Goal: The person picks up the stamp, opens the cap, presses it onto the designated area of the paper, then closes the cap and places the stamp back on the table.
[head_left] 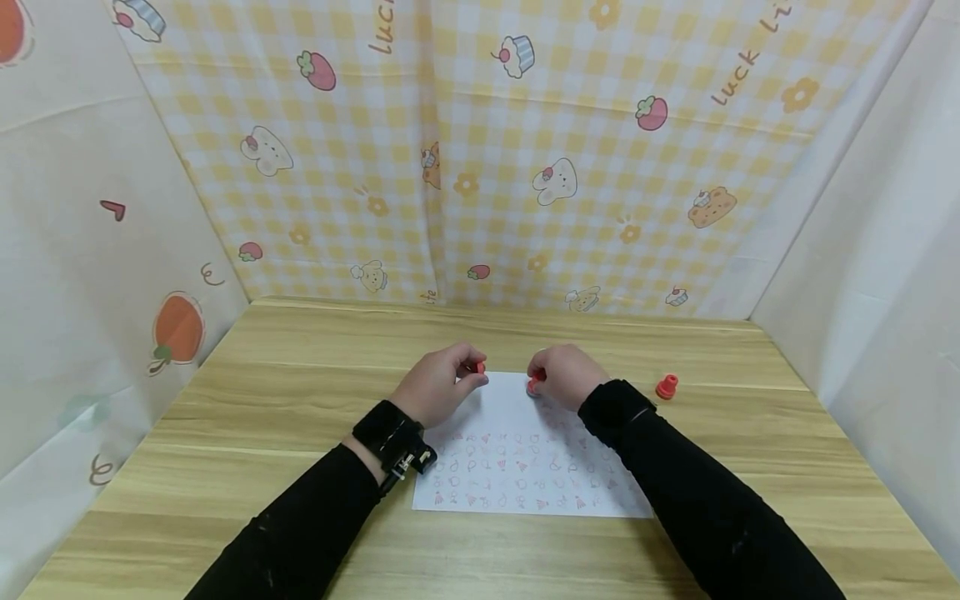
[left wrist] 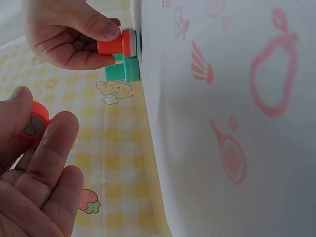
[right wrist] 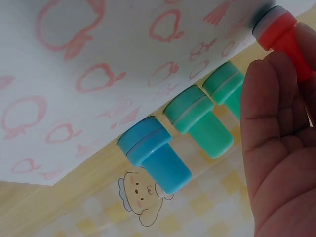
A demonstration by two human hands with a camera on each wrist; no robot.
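My right hand [head_left: 567, 372] pinches a red stamp [right wrist: 285, 35] by its handle. The stamp's pale head sits right at the sheet of paper [head_left: 498, 408], near its far edge. My left hand [head_left: 438, 385] is at the upper left of the paper, holding a small round red cap [left wrist: 40, 120] between thumb and fingers. A grey disc with a little line drawing shows on the cap in the left wrist view. Rows of faint red prints, among them fruit-like outlines, cover the near part of the sheet.
Another red stamp [head_left: 667, 387] stands on the wooden table [head_left: 300, 400], right of the paper. A blue stamp [right wrist: 154, 154] and green stamps [right wrist: 198, 121] stand along the paper's far edge. A yellow checked cloth [head_left: 480, 208] hangs behind the table; white cloths hang at both sides.
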